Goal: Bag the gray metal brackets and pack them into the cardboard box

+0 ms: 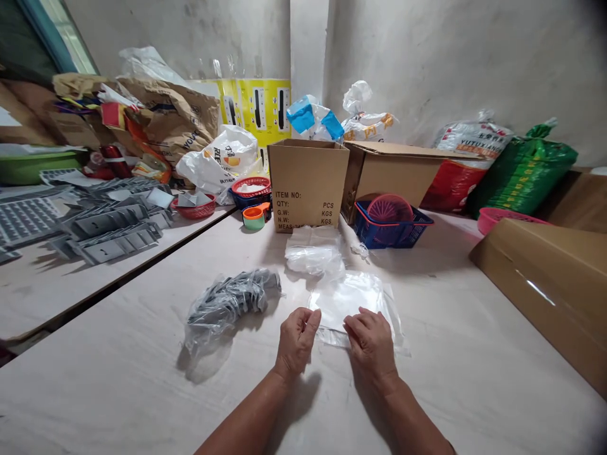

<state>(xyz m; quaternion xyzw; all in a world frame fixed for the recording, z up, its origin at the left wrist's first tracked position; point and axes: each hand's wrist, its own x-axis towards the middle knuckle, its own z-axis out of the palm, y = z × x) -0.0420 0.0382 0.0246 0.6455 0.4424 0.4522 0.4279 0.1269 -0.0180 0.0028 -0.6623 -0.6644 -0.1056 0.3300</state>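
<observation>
Clear flat polythene bag (348, 303) is lying on the pale wooden worktable (104, 398), close to the table's near edge and directly before the person. The person's left hand (298, 341) is resting at the bag's left edge, its fingers (308, 322) curled and bunched; whether they are pinching the film cannot be told from this view. The right hand (371, 344) is lying open on the bag's lower part, fingers spread downward, apparently keeping the film flat against the board. A bundle of grey moulded plastic parts in clear wrapping (230, 303) is sitting just left of the hands, seemingly placed within easy reach. Folded clear polythene sheets (313, 253) are lying beyond the bag, toward the far edge, where an upright brown cardboard carton with open flaps (308, 183) is standing, its printed panel facing the person. A blue plastic basket (393, 235) holding a round pink mesh disc (389, 210) is standing beside the carton. Grey perforated plastic trays (104, 230) are lying on a separate table to the left.
</observation>
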